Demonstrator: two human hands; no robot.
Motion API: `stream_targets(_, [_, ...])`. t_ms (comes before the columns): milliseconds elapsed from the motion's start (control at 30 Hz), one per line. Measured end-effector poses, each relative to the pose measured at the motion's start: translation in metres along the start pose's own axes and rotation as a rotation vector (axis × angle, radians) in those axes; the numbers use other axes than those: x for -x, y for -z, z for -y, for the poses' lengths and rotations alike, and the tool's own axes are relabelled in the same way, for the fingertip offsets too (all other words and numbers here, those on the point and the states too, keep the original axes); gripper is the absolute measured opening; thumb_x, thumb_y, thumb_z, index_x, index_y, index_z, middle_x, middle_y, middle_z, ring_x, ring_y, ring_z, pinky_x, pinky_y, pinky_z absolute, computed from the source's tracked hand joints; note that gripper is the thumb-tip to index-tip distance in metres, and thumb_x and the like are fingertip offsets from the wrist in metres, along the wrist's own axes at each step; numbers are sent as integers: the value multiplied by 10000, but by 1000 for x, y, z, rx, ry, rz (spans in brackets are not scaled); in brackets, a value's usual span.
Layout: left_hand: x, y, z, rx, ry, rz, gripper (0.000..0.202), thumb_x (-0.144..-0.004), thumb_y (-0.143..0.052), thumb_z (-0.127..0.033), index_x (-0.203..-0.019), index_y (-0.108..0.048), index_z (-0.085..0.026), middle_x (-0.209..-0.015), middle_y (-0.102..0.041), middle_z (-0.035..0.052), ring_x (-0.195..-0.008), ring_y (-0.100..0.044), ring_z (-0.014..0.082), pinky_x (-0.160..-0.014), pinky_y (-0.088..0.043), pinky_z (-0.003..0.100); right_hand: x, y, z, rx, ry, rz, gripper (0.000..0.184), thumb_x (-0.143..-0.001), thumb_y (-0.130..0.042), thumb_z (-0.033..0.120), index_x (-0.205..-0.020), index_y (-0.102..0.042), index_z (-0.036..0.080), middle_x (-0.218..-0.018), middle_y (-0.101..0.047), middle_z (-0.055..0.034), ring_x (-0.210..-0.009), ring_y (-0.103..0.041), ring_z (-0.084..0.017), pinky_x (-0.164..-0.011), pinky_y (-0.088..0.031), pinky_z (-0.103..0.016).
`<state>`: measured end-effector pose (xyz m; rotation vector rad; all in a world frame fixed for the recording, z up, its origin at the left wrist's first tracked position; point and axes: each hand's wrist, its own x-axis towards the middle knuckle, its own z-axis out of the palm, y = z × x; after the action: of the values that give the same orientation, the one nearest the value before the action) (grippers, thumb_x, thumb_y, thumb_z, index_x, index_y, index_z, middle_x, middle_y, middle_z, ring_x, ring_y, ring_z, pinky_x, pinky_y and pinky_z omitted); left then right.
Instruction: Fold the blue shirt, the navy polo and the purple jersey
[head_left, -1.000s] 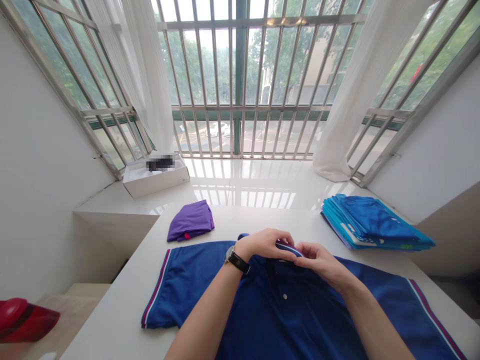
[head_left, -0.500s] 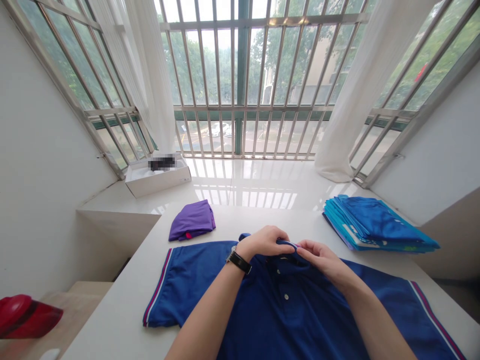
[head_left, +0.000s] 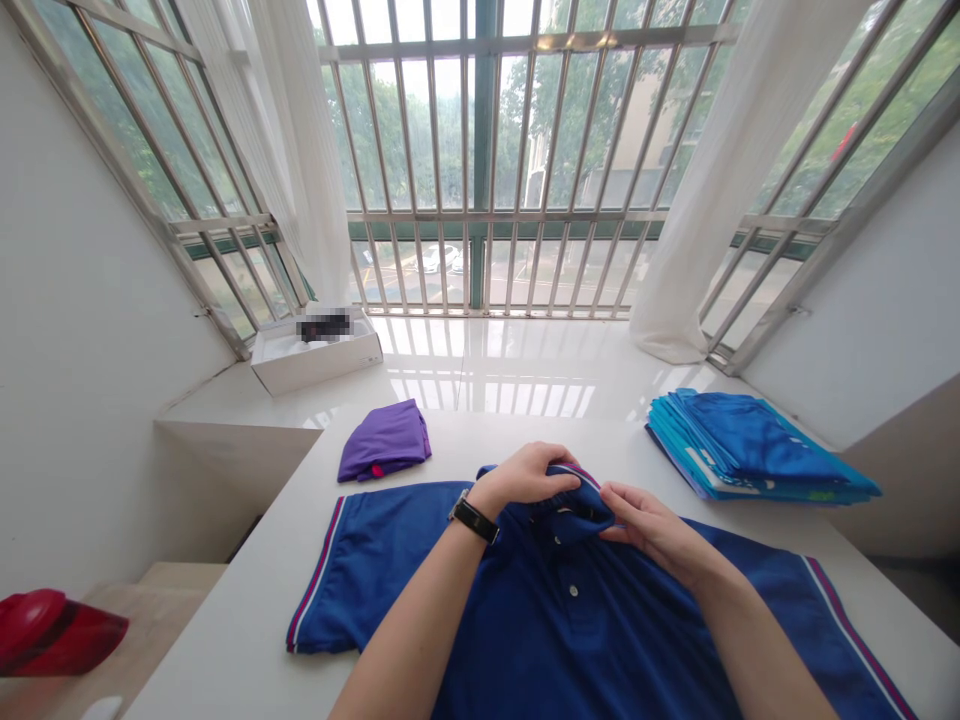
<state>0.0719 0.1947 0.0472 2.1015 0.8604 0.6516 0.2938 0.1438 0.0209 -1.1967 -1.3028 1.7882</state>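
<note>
A dark blue polo shirt (head_left: 574,640) with striped sleeve cuffs lies spread front up on the white table (head_left: 240,590). My left hand (head_left: 525,475), with a black watch on its wrist, grips the raised collar (head_left: 570,505) from the left. My right hand (head_left: 649,530) stands at the collar's right side, its fingertips against the fabric and its fingers spread. The hands hide part of the collar. A folded purple shirt (head_left: 384,442) lies beyond my left hand, and a stack of folded blue shirts (head_left: 750,450) lies beyond my right.
A white box (head_left: 316,355) holding a blurred dark item stands on the glossy sill by barred windows (head_left: 487,150). White curtains (head_left: 720,180) hang at both sides. A red object (head_left: 52,632) lies low at the left, beyond the table's edge.
The collar is now bunched and lifted higher. My left hand has risen with it, and my right hand has eased slightly away to the right.
</note>
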Motion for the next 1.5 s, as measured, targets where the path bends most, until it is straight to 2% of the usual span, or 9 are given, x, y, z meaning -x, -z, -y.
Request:
stream_targets(133, [0, 2, -2, -15, -19, -16, 247, -875, -576, -280, -1031, -706, -141, -962, -727, 63, -888, -647, 184, -788, -484, 264, 2, 1, 2, -62, -7, 61, 332, -819, -704, 512, -898, -657, 192, -904, -638, -30, -897, -611, -189, -846, -518, -344])
stream_targets(233, [0, 3, -2, -32, -17, -33, 241, -873, -569, -266, -1029, -706, -143, -969, -730, 63, -899, -648, 189, -800, -487, 269, 3, 5, 1, -4, 38, 50, 314, -812, -718, 496, -854, -657, 190, -892, -625, -22, -906, -583, -183, -853, -495, -323])
stream_targets(400, [0, 2, -2, -79, 16, -61, 232, -855, -558, -257, -1012, -702, -166, -958, -730, 47, -902, -647, 187, -804, -486, 263, 1, 9, -2, 112, 107, 37, 349, -746, -789, 479, -843, -672, 165, -807, -607, -17, -755, -525, -139, -683, -442, -244])
stream_targets(600, [1, 0, -2, -80, 33, -76, 203, -819, -577, -251, -957, -703, -171, -880, -715, 32, -822, -636, 170, -726, -471, 244, -3, 6, -7, 91, 33, 20, 372, -710, -816, 485, -784, -641, 165, -668, -566, 22, -618, -472, -97, -586, -386, -226])
stream_targets(767, [3, 2, 1, 0, 51, 23, 377, -793, -676, -514, -962, -692, -177, -888, -706, 32, -823, -634, 182, -697, -463, 248, -4, 2, -7, 105, 24, 45, 366, -669, -848, 452, -815, -676, 163, -801, -655, -23, -753, -571, -153, -685, -456, -269])
stream_targets(967, [4, 2, 2, -7, 98, 161, 452, -776, -666, -587, -939, -691, -167, -839, -681, 24, -746, -603, 164, -613, -421, 239, -6, -4, -6, 112, 25, 28, 359, -646, -858, 431, -803, -665, 173, -785, -657, -2, -756, -577, -156, -720, -456, -290])
stream_targets(1167, [1, -4, -2, 117, 127, 52, 473, -734, -693, -617, -770, -655, -147, -651, -553, -28, -622, -489, 114, -536, -346, 228, -10, -8, -6, 148, 98, -9, 396, -633, -855, 459, -755, -618, 166, -682, -592, 21, -646, -490, -123, -611, -376, -262])
stream_targets(1367, [-2, -8, 1, 216, 140, -20, 426, -719, -720, -562, -754, -654, -142, -643, -544, -33, -639, -475, 109, -555, -334, 228, -12, -12, -11, 85, 137, -33, 425, -702, -806, 518, -785, -565, 178, -579, -461, 70, -536, -333, -68, -510, -234, -231])
stream_targets(1500, [-1, -6, 0, 241, 148, -44, 364, -724, -730, -499, -740, -636, -148, -644, -541, -34, -645, -480, 108, -548, -333, 221, -14, -12, -13, 32, 82, 2, 460, -710, -794, 549, -841, -539, 190, -565, -422, 89, -484, -237, -40, -473, -133, -231])
